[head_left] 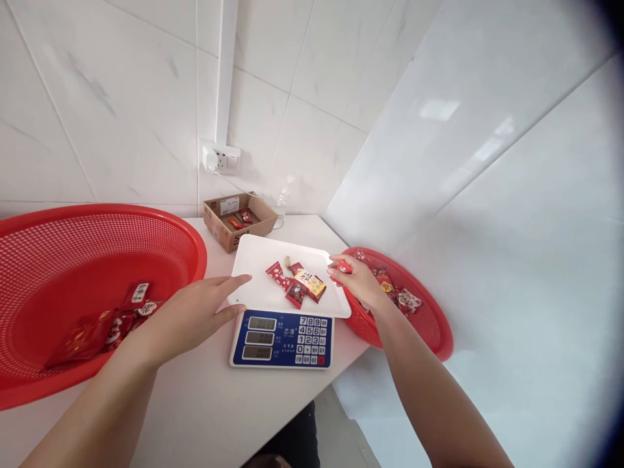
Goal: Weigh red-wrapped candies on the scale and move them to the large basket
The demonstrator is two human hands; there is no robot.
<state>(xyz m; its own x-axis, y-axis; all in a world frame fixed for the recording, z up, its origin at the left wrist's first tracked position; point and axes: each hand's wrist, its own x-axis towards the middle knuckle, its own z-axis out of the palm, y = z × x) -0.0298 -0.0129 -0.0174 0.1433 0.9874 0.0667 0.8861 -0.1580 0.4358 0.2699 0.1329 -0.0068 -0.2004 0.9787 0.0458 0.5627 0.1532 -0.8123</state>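
A digital scale (283, 341) stands on the table with a white weighing pan (258, 250) on top. On the pan lie a few wrapped snack packets (309, 282), red and yellow, and a small tan piece (287, 261). My left hand (207, 309) is at the pan's left edge, thumb and fingers apart with nothing between them; whether it touches the pan I cannot tell. Over the pan's right edge, my right hand (358, 279) pinches a small red packet (344, 266) between thumb and fingers.
A large red basket (192, 240) with red packets sits at the left. Another red basket (441, 331) holding more packets is at the table's right edge. Behind the scale are a cardboard box (221, 227) with small packets inside and a clear bottle (284, 194). A wall socket (221, 158) has a plug and cord.
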